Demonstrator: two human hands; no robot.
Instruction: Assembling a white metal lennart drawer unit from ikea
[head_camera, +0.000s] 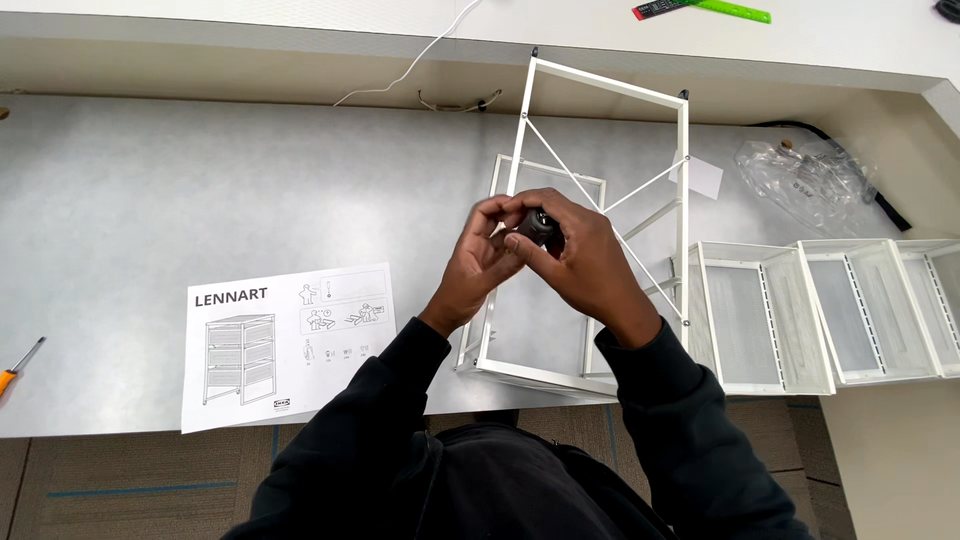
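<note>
My left hand (478, 262) and my right hand (580, 255) meet above the table, both gripping a small dark caster wheel (538, 228) between their fingertips. Behind and beneath them stands a white metal frame (683, 180) with crossed diagonal wires, resting on the grey table (150, 200). Its lower rail lies near the table's front edge. Both arms wear dark sleeves.
An assembly instruction sheet (285, 340) lies at the front left. An orange-handled screwdriver (20, 368) sits at the far left edge. White drawer trays (830, 310) are lined up at the right. A clear plastic bag (800, 180) and black cable lie behind them; a white cord (420, 60) runs at the back.
</note>
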